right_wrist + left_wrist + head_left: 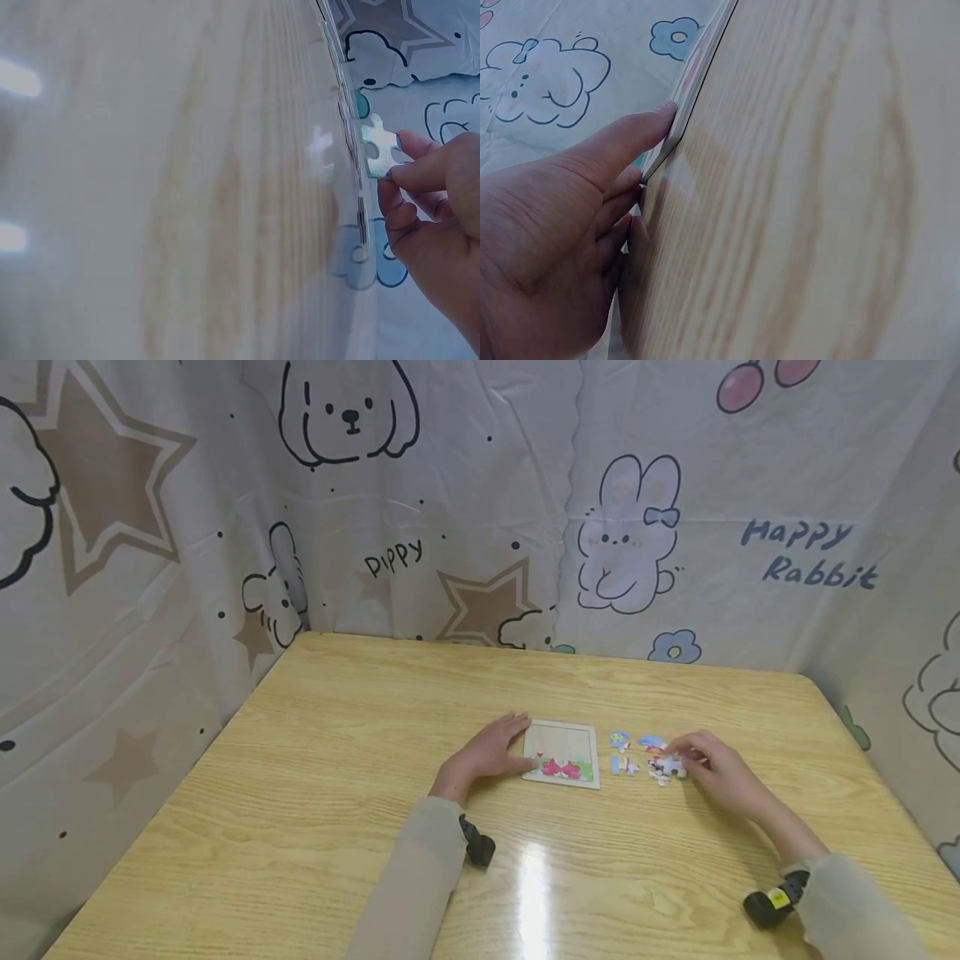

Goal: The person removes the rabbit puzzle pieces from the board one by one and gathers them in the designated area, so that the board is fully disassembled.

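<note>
A small square puzzle tray (pixel 558 725) lies on the table with a pink and green picture strip along its near side. My left hand (pixel 491 750) steadies its left side, the fingers reaching the far corner and the straight thumb (pixel 634 135) resting on the rim. To the tray's right, my right hand (pixel 716 770) pinches a puzzle piece (pixel 381 150) between thumb and fingertips. In the right wrist view the piece is tilted up and shows a pale, shiny face. Close to that hand lie colourful loose puzzle pieces (pixel 660 770).
More loose pieces (pixel 619 741) lie between the tray and the right hand, some with blue printing. The wooden table (pixel 337 760) meets a printed cloth (pixel 480 510) at its back and sides. A bright light reflection shows on the near tabletop.
</note>
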Demonstrator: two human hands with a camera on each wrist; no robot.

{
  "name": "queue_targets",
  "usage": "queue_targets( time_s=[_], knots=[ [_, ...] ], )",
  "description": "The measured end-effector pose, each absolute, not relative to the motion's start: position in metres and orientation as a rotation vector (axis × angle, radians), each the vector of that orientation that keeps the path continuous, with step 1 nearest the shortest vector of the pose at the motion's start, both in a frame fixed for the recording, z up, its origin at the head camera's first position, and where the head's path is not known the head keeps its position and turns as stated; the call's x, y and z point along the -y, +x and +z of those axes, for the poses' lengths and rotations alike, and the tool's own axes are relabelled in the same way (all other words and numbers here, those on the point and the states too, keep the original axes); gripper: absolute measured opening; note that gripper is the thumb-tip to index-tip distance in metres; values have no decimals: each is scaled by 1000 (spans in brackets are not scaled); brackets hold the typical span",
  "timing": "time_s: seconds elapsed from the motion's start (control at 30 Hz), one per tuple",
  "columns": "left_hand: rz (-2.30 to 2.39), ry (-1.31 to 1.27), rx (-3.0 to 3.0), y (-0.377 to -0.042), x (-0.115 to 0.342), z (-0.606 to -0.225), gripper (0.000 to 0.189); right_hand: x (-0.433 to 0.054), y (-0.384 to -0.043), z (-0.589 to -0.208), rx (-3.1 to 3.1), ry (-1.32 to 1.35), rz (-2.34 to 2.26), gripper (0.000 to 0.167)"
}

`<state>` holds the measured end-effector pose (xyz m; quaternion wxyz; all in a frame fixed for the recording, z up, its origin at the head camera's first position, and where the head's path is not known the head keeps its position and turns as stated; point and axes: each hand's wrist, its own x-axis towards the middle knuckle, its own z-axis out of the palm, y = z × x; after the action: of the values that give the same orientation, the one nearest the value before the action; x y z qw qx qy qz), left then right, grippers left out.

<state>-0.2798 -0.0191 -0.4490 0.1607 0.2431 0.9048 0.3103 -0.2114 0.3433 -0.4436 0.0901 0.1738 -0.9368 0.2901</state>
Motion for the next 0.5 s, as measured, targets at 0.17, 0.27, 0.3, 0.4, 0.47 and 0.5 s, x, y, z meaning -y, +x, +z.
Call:
queue_targets(
  time_s=[0.17,0.27,0.3,0.4,0.47,0.5],
  knots=[
    [887,690,-2580,-279,19,-448,77,-350,-209,-445,2765,528,850,27],
    [887,694,-2582,-280,19,-449,77,-355,-207,-446,2746,533,842,26],
    [887,695,-2583,-279,19,-449,77,-356,-207,-446,2742,532,838,26],
    [887,701,-2584,-280,19,-449,77,-360,-205,-447,2739,530,835,26],
    [890,703,-2583,-279,19,-449,77,-362,-204,-446,2748,517,840,26],
    [891,705,-2583,-279,19,-449,77,-363,-204,-446,2753,513,844,26]
  ],
)
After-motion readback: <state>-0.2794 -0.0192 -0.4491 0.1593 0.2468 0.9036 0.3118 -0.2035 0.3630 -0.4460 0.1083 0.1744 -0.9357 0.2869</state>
